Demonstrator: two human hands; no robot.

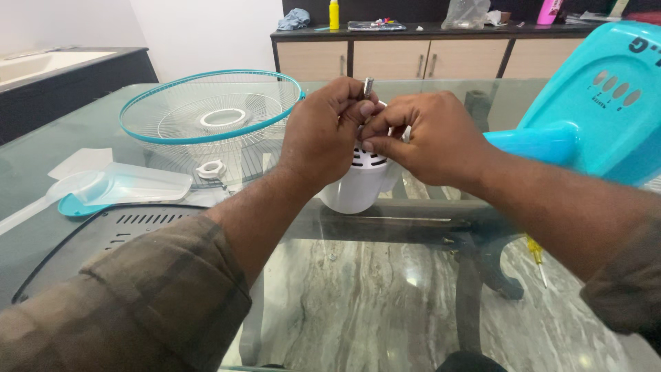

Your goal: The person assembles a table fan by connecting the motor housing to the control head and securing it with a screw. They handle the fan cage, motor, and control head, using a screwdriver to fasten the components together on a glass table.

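**Both hands at the white fan motor housing**

We hold our two hands together over a white fan motor housing [359, 184] that stands on the glass bench [82, 131], near its middle. Our left hand [318, 134] curls over the top of the housing, its thumb and fingers pinching a small metal shaft [368, 86] that sticks up above them. Our right hand [427, 138] presses in from the other side, its fingertips pinched together right against the left thumb; what they grip we cannot tell.

Behind the left hand lies a round wire fan guard [206, 110] with a teal rim, and a small white plastic nut [211, 168] sits just before it. To the far left rest clear fan blades [117, 186]. At the right, the turquoise fan base [592, 103] leans in, its neck reaching toward the right wrist. A yellow-handled screwdriver [536, 253] lies below the right forearm.
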